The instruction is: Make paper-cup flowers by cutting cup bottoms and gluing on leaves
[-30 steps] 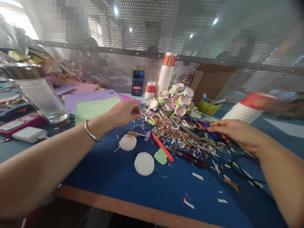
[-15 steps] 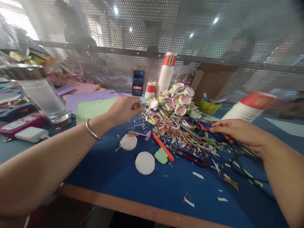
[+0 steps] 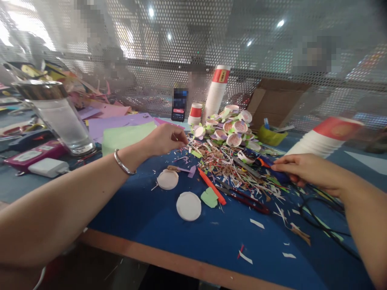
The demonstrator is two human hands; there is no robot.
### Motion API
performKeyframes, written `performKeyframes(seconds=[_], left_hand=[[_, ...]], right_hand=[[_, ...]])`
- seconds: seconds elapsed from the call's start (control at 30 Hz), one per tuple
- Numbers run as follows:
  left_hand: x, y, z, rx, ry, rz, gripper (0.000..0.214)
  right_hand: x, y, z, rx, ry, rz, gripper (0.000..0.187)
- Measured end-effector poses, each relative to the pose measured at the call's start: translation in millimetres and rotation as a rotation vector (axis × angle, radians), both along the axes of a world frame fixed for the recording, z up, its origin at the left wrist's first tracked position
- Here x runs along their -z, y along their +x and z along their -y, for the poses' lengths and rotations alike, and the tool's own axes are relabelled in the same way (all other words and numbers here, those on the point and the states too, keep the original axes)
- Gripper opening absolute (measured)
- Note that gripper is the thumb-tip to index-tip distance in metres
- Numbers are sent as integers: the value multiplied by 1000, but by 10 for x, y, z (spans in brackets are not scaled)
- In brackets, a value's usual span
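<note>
My left hand [image 3: 167,139] hovers over the scrap-strewn edge of the pile, thumb and fingers pinched together. Whatever may be between them is hidden. At the right, my right hand [image 3: 302,171] has its fingers closed round a blue glue gun [image 3: 279,176] with an orange part and a black cord [image 3: 305,213]. Paper scraps [image 3: 223,161] lie heaped between the hands, in front of a mound of cut cup bottoms [image 3: 234,127] with green and purple paper. Nearer me are two white paper discs [image 3: 189,206] [image 3: 167,179], a green paper piece [image 3: 209,197], an orange pen [image 3: 212,186] and dark red-handled scissors [image 3: 248,201].
Stacked paper cups [image 3: 217,90] lean at the back, beside a phone [image 3: 178,110]. Another cup stack [image 3: 325,137] tilts at the right, near a cardboard box [image 3: 273,102]. Left are a glass bottle [image 3: 57,121], a white charger [image 3: 48,167] and green paper [image 3: 127,137].
The whole scene sits slightly further right as the camera turns a little. Both hands keep nearly the same pose and place.
</note>
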State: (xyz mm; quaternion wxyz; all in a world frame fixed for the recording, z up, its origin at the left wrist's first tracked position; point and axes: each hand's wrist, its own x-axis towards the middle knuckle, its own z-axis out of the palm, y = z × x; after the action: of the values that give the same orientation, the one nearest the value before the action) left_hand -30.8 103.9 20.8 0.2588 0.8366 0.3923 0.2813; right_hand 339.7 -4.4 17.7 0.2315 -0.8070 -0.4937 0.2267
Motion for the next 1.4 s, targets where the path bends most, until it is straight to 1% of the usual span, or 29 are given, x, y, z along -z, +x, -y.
performKeyframes(seconds=[0.13, 0.3, 0.4, 0.5, 0.53, 0.57, 0.67, 0.73, 0.8, 0.83, 0.93, 1.0, 1.1, 1.17, 1.23, 1.3, 1.33, 1.4], left_hand=[[-7, -11, -6, 0, 40, -80, 12], [18, -14, -27, -25, 84, -165, 22], [23, 5, -16, -26, 143, -170, 22], [13, 49, 31, 7, 188, -147, 19], [8, 68, 56, 23, 158, -117, 18], [5, 89, 85, 39, 96, -70, 17], [0, 153, 193, 84, -178, 115, 18], [2, 192, 271, 114, -303, 199, 15], [4, 229, 349, 150, -363, 232, 14], [4, 247, 387, 169, -379, 243, 14], [4, 295, 486, 228, -420, 282, 13], [11, 320, 534, 266, -451, 308, 12], [33, 348, 570, 287, -478, 329, 13], [47, 355, 566, 258, -447, 319, 18], [45, 344, 539, 208, -338, 261, 26], [13, 305, 487, 144, -147, 162, 31], [-13, 273, 453, 105, -37, 113, 29], [-76, 190, 375, 31, 157, 24, 18]], right_hand=[[-24, 19, 26, -18, 46, 66, 18], [-96, -21, 35, 38, 110, 223, 17], [-143, -46, 26, 64, 163, 309, 15], [-143, -64, 23, 49, 230, 341, 14], [-133, -81, 28, 36, 259, 340, 14], [-120, -111, 37, 23, 288, 339, 15], [-78, -320, 92, -52, 398, 311, 24], [-51, -551, 143, -239, 506, 211, 27], [-20, -807, 195, -394, 544, 159, 25], [-2, -926, 218, -450, 558, 161, 22], [51, -1185, 272, -572, 592, 150, 17], [78, -1265, 292, -605, 609, 145, 14], [93, -1297, 303, -600, 639, 150, 15], [90, -1293, 303, -588, 649, 143, 15], [85, -1278, 296, -568, 641, 124, 15], [84, -1248, 283, -535, 615, 103, 17], [85, -1226, 273, -517, 588, 101, 19], [90, -1169, 248, -488, 523, 122, 22]])
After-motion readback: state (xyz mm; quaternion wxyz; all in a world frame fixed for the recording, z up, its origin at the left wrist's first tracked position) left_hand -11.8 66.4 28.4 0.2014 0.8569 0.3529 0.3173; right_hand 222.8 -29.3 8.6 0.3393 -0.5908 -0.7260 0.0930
